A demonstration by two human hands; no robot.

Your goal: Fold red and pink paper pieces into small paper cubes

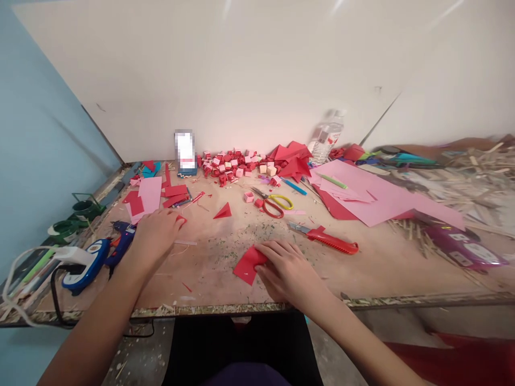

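My right hand (284, 262) pinches a small red paper piece (247, 266) by its right side, low over the table near the front edge. My left hand (156, 233) is to the left, fingers curled down over a small scrap of red paper (181, 220) that shows at its fingertips. Between and beyond the hands a folded red paper triangle (223, 211) stands on the table. Scissors (277, 203) with red and yellow handles lie beyond my right hand. To its right is a red utility knife (332, 241) with the blade out.
Many small red and pink paper cubes (237, 163) are heaped by the wall. A phone (185, 153) stands at the back. Pink paper sheets (374, 187) and a plastic bottle (326, 136) are right. A glue gun (120, 241) and blue power strip (86, 265) sit left.
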